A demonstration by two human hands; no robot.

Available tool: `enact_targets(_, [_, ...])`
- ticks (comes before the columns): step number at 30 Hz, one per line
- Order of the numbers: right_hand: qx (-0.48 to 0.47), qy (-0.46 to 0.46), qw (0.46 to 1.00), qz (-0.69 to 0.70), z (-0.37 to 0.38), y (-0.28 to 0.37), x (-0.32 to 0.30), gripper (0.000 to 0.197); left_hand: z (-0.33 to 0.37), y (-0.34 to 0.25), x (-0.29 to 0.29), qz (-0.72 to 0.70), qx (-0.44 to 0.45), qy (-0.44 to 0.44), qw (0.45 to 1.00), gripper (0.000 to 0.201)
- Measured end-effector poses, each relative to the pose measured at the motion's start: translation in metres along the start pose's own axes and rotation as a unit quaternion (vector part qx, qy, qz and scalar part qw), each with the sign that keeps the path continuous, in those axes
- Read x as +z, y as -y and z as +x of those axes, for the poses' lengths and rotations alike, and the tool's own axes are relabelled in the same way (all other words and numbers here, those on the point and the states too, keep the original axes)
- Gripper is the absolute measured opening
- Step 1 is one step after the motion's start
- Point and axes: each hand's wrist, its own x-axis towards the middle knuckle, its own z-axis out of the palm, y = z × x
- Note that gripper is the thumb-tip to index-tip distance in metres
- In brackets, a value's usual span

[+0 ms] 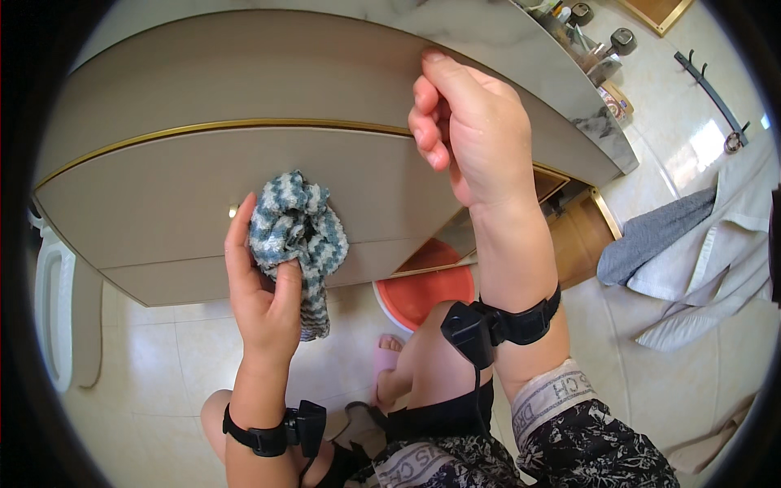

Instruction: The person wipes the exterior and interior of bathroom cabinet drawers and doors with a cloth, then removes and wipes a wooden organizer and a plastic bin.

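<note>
- Here the left hand (264,285) is closed on a bunched blue-and-white cloth (294,240), thumb and fingers pinching its lower part, so the wad stands above the fingers and presses against the beige cabinet front (163,203).
- The cloth's long axis runs roughly up and down: a crumpled head at the top and a tail hanging past the palm toward the tiled floor (163,350).
- The cabinet front lies directly ahead of that hand, which looks plainly the nearer one to the cloth; a small gold knob (233,211) sits just left of the wad.
- The right hand (472,130) is well apart, higher and to the right, fingers curled over the edge under the marble table top (504,41); it holds nothing loose.
- Hard to tell: whether the cloth is wet, and how much of it is tucked inside the palm.
- The open compartment beside the right forearm is mostly hidden, and the orange basin (427,291) below is cut off by the arm and knee.
</note>
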Motion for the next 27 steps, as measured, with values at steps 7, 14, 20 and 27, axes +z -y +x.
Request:
enact_targets(7, [-0.040, 0.092, 0.990, -0.096, -0.020, -0.034, 0.018, 0.029, 0.002, -0.011, -0.008, -0.122, -0.077, -0.013, 0.989, 0.057])
enact_targets(14, [-0.036, 0.065, 0.997, -0.022, -0.078, -0.085, 0.032, 0.041, -0.005, -0.023, -0.007, -0.246, -0.187, 0.117, 0.944, 0.062])
enact_targets(20, [-0.287, -0.249, 0.907, -0.180, -0.048, -0.054, -0.009, 0.041, -0.001, -0.028, -0.015, -0.130, -0.145, 0.203, 0.959, 0.065])
enact_targets(27, [-0.434, -0.344, 0.826, -0.110, -0.003, -0.017, -0.018, 0.026, 0.006, -0.028, -0.022, -0.155, -0.173, 0.143, 0.962, 0.066])
